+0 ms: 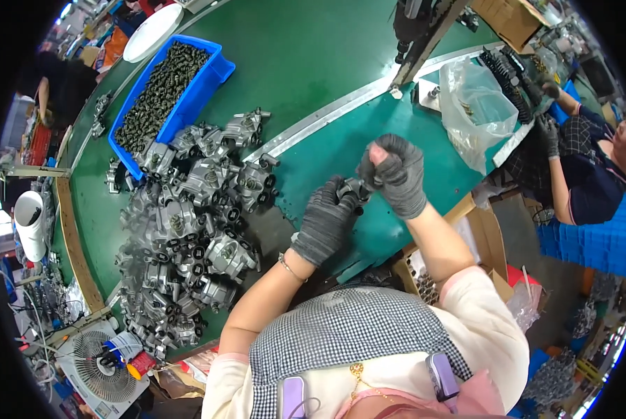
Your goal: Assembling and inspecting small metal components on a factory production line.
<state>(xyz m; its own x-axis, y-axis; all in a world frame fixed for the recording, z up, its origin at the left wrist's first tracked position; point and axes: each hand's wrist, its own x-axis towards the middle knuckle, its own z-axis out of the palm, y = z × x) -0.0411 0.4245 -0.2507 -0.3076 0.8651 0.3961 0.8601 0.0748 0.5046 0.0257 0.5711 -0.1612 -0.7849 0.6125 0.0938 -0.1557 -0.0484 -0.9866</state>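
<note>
Green surface (306,77) under everything. Metal pile (177,220) at nine o'clock: could slide down if bumped, bits sit loose. Left hand (325,220), palm down, grips small metal part (355,188), between hands. Right hand (399,174) at two o'clock, curled; can't tell what's inside.

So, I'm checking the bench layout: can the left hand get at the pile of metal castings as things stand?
Probably yes: the left hand is near the pile of metal castings, and nothing visible blocks the way between, though it seems occupied with a small metal part.
</note>
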